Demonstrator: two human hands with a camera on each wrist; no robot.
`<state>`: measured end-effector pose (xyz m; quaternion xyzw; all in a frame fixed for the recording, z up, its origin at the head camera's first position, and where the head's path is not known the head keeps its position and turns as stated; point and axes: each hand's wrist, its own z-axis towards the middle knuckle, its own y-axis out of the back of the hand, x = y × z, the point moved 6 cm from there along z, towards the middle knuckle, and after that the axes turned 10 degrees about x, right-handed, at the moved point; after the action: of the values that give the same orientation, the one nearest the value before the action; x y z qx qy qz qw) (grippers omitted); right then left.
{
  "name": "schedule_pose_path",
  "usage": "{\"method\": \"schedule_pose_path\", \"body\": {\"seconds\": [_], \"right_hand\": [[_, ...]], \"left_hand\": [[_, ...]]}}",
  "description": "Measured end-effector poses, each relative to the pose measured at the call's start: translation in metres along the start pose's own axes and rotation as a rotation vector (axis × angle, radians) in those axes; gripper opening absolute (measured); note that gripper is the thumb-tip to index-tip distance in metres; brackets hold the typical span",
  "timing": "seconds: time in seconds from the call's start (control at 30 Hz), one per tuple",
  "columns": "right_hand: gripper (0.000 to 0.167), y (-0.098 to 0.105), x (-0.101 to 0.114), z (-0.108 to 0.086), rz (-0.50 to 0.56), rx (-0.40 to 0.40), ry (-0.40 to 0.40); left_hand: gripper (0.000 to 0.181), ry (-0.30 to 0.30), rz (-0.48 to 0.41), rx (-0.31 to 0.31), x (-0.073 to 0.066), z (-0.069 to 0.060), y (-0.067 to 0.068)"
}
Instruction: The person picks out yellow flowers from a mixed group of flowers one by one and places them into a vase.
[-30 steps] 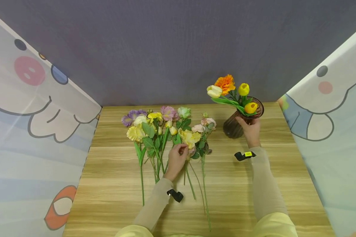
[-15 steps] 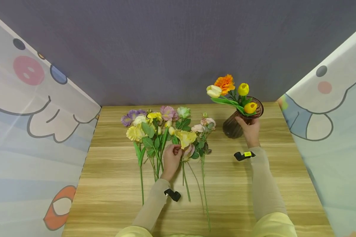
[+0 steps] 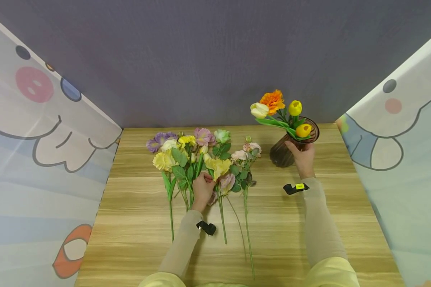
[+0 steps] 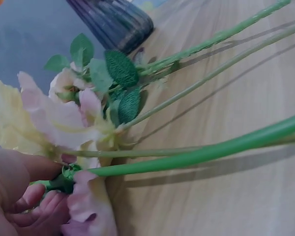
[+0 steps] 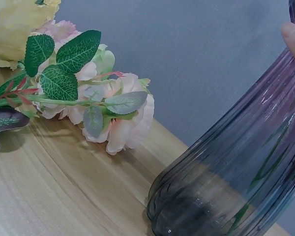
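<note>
My left hand (image 3: pixel 202 190) pinches a green stem just below the blooms, beside a ruffled yellow flower (image 3: pixel 220 167). In the left wrist view, thumb and fingers of that hand (image 4: pixel 19 196) close round the top of a bright green stem (image 4: pixel 187 160), with pink petals (image 4: pixel 91 204) against them. My right hand (image 3: pixel 303 159) grips the ribbed, brownish glass vase (image 3: pixel 282 153) near its neck. An orange flower (image 3: pixel 272 102), a white tulip (image 3: pixel 259 110) and two yellow tulips (image 3: pixel 303 130) stand in the vase. The right wrist view shows the vase's lower body (image 5: pixel 226 167).
Several flowers lie on the wooden table (image 3: pixel 136 223) at the left, among them a purple one (image 3: pixel 160 141) and a pale green one (image 3: pixel 222 136). Light pink flowers (image 3: pixel 240 155) lie between the left hand and the vase. A grey wall (image 3: pixel 215 63) rises behind.
My left hand has moved left, and the yellow flower beside it has shifted left too. Mauve petals under it show more. My right hand and the vase have stayed in place.
</note>
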<state>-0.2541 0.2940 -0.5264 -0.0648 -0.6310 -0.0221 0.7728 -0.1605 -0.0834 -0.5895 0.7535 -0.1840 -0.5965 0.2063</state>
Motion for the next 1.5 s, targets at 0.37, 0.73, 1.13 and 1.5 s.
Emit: {"method": "schedule_pose_path", "body": {"seconds": [0.37, 0.73, 1.13, 1.5], "right_hand": [[0.032, 0.000, 0.001, 0.000, -0.032, 0.003, 0.006], [0.034, 0.000, 0.002, -0.001, -0.025, 0.011, 0.008], [0.034, 0.000, 0.002, 0.000, -0.005, 0.006, 0.010], [0.031, 0.000, 0.001, -0.001, -0.014, -0.002, -0.002]], "left_hand": [[0.029, 0.029, -0.115, 0.023, 0.004, 0.003, 0.007], [0.030, -0.018, -0.383, -0.049, -0.033, 0.003, 0.031], [0.020, -0.219, -0.660, -0.067, -0.090, -0.001, 0.056], [0.009, -0.500, -0.921, -0.066, -0.158, 0.000, 0.079]]}}
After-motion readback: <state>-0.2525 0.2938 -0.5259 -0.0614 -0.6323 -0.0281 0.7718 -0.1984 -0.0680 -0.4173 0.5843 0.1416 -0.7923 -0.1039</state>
